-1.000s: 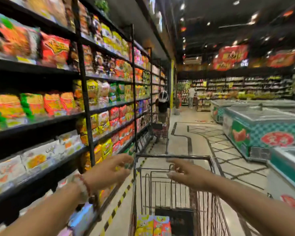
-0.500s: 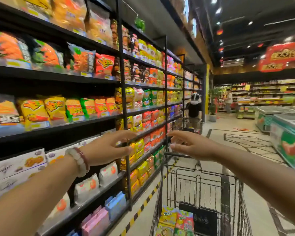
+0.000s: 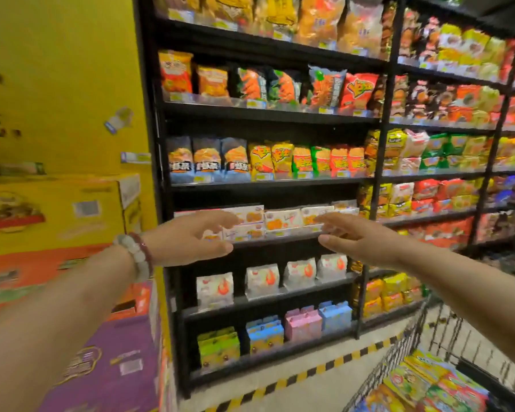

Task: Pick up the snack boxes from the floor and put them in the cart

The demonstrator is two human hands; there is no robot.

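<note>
My left hand (image 3: pixel 191 239), with a bead bracelet on the wrist, and my right hand (image 3: pixel 360 237) are stretched out at chest height in front of a black shelf rack. Both have straight, relaxed fingers and hold nothing. Behind them sits a row of white snack boxes (image 3: pixel 280 220) on a middle shelf. The wire cart (image 3: pixel 399 346) is at the bottom right, and several colourful snack boxes (image 3: pixel 425 385) lie inside it. No box is visible on the floor.
The shelf rack (image 3: pixel 268 114) is full of chip bags and small cartons. Stacked yellow, orange and purple cases (image 3: pixel 72 263) stand at the left against a yellow wall. A yellow-black stripe (image 3: pixel 309 371) marks the floor along the rack's foot.
The view has swung left from the aisle toward the shelf rack. The cart has slid to the bottom right corner. Both hands stay raised and empty.
</note>
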